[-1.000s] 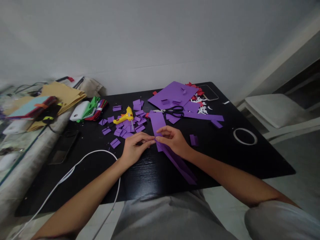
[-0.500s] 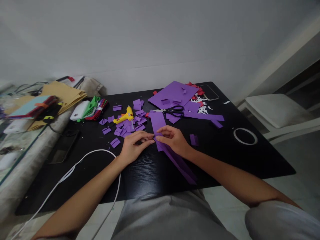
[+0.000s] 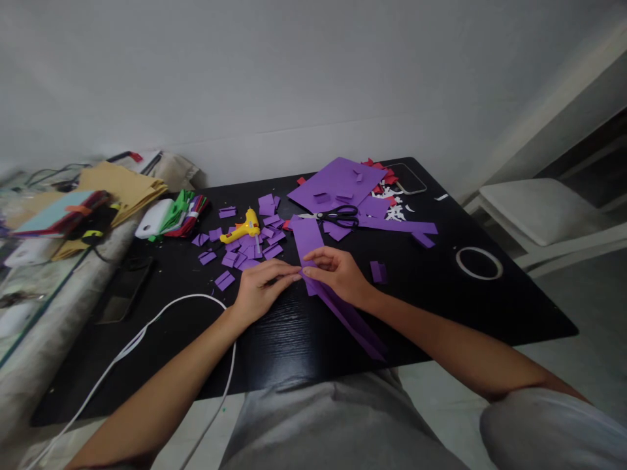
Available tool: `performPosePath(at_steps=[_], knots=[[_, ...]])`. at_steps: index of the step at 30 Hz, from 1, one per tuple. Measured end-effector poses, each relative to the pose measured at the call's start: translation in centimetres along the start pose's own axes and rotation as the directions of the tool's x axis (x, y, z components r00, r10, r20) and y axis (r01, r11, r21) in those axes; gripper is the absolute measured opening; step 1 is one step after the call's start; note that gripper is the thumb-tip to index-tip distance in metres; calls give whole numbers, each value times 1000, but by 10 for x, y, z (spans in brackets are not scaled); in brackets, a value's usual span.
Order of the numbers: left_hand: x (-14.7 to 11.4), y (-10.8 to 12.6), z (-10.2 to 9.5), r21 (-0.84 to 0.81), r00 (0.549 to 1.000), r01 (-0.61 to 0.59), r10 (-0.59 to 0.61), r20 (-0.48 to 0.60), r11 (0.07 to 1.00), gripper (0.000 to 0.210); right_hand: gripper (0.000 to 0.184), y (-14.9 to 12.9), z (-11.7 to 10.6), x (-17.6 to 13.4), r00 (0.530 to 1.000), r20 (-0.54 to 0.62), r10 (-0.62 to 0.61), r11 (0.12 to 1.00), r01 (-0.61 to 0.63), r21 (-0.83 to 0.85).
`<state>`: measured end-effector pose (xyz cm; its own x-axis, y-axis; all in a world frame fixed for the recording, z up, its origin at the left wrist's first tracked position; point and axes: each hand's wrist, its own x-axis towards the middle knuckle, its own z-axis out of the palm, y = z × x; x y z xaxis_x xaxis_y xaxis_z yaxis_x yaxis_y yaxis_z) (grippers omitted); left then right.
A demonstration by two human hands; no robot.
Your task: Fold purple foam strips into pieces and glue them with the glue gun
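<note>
My left hand [image 3: 260,287] is closed, thumb and fingertips pinched at the left edge of a purple paper strip. My right hand [image 3: 343,277] grips a long folded purple paper strip [image 3: 353,326], whose loose end slants down toward the table's front edge. Under the fingers a wider purple paper piece [image 3: 306,236] lies flat on the black table. The fingertips of both hands almost meet, and the edge between them is partly hidden. Just beyond lie the black-handled scissors [image 3: 337,215], blades pointing left. A yellow glue gun [image 3: 243,228] rests on several small folded purple pieces [image 3: 225,281].
At the back, a large purple sheet [image 3: 326,184] lies near red scraps [image 3: 390,176] and white scraps [image 3: 396,212]. A tape-like ring [image 3: 479,263] is at right. A white cable [image 3: 183,297] loops along the left, near a phone [image 3: 128,294]. Bundled coloured sheets [image 3: 189,215] sit back left.
My fingers stay on the purple strip, the left and right fingertips slightly closer together at its edge. The whole view has shifted a little; the other things lie as before.
</note>
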<state>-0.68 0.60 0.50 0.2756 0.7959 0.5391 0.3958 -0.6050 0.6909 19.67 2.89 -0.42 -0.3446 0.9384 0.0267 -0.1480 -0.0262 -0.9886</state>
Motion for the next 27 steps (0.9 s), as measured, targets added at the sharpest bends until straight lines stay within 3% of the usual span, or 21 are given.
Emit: performPosePath(at_steps=[27], knots=[[-2, -1, -2, 54, 994, -105, 105, 7, 993, 9, 29, 2, 1, -1, 1000, 6, -20, 1000, 20, 3]])
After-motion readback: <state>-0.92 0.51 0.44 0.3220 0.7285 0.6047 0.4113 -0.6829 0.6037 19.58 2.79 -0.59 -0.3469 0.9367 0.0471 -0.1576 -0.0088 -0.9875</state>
